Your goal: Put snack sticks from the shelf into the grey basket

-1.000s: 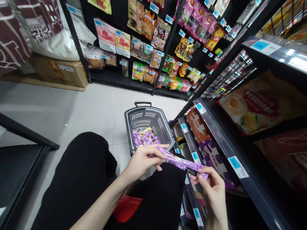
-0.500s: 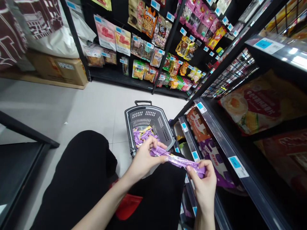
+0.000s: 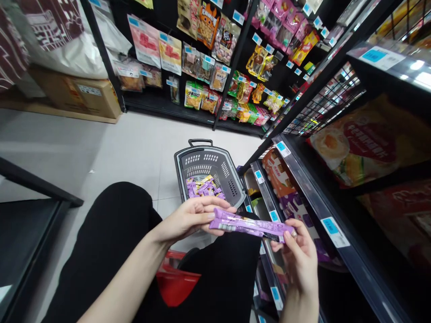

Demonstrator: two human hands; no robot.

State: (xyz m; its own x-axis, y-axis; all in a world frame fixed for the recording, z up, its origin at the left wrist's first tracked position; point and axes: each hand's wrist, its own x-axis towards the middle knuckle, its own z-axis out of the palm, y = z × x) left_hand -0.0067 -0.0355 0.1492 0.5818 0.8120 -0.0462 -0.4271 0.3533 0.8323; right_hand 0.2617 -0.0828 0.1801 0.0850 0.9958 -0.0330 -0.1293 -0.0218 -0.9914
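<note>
A long purple snack packet lies level between my two hands, its printed back turned up. My left hand pinches its left end with thumb and fingers. My right hand grips the right end, fingers curled round it. Just beyond my hands a grey shopping basket stands on the floor with several purple and yellow packets in it. My black-trousered knees fill the lower part of the view.
A black shelf unit with blue price tags and large snack bags runs along my right. Hanging snack packets cover the far racks. A cardboard box sits far left, a dark low shelf at near left, something red under my legs.
The packet has been turned from slanting down to the right to lying nearly level, with its back label showing. Both hands kept hold of its ends.
</note>
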